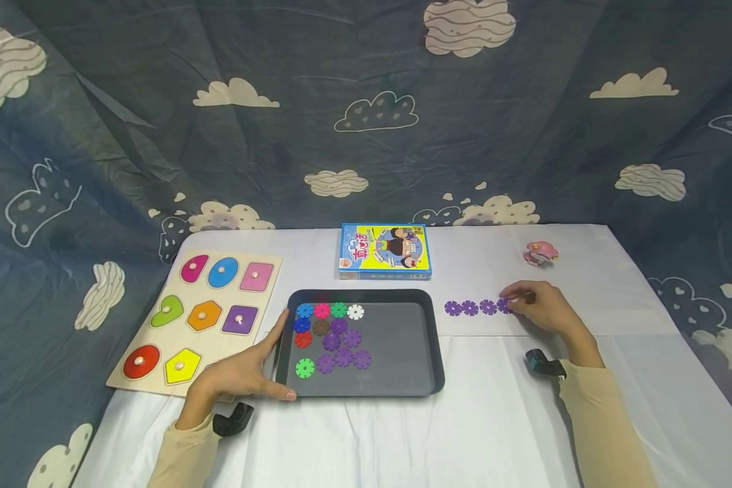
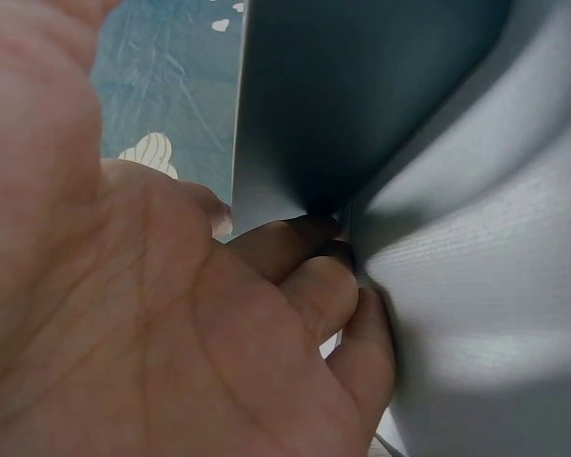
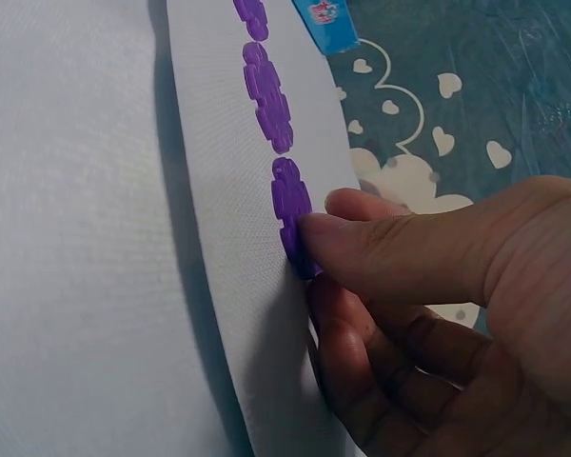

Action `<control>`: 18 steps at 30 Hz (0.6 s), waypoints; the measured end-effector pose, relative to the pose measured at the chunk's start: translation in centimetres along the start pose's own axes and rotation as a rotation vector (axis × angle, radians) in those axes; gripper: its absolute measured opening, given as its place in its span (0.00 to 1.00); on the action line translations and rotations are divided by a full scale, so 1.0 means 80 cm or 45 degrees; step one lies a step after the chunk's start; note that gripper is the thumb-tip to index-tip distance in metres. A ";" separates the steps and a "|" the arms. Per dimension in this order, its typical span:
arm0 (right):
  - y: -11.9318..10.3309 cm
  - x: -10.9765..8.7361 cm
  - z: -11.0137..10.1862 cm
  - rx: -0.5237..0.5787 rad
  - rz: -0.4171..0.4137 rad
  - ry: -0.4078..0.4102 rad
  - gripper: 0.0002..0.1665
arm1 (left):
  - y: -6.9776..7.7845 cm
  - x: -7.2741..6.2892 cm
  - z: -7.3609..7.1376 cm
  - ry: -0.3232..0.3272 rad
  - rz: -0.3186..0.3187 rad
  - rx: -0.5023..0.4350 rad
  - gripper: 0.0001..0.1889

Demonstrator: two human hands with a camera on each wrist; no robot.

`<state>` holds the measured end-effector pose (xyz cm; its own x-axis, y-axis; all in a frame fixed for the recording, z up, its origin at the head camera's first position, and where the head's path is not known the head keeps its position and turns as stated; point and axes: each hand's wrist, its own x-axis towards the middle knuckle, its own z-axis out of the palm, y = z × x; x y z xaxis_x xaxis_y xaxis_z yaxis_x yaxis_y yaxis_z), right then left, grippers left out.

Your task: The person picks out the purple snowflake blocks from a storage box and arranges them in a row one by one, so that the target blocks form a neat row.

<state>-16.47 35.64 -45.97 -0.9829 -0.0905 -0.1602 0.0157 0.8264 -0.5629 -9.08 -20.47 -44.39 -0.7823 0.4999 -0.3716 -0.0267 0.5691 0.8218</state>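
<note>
My right hand [image 1: 543,308] is at the right end of a short row of purple notched discs [image 1: 470,308] on the white cloth. Its thumb and fingers pinch the end purple disc [image 3: 290,200], thumb pad on the near face. My left hand [image 1: 244,373] holds the near left corner of a dark grey tray [image 1: 402,390], thumb along the front edge and fingers by the left wall. In the left wrist view its fingers bend against the tray wall [image 2: 457,314]. Inside the tray lie several purple discs [image 1: 343,357] and a few of other colours.
Left of the tray lies a wooden shape puzzle board [image 1: 177,271] with knobbed pieces, close to my left hand. A blue and yellow card box [image 1: 385,251] stands behind the tray. A pink toy figure [image 1: 541,253] sits at the back right. Cloud-patterned cloth [image 1: 372,163] hangs behind.
</note>
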 end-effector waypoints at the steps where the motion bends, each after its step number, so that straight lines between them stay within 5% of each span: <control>1: 0.000 0.000 0.000 0.002 0.001 -0.001 0.16 | 0.000 0.000 0.000 0.001 0.002 0.005 0.75; 18: -0.002 -0.001 -0.004 0.014 0.055 -0.024 0.18 | 0.000 0.001 0.000 0.007 -0.002 0.033 0.75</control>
<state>-16.46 35.68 -45.63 -0.9776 -0.0653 -0.2001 0.0604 0.8237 -0.5638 -9.15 -20.45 -44.43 -0.7857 0.4952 -0.3707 -0.0122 0.5867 0.8097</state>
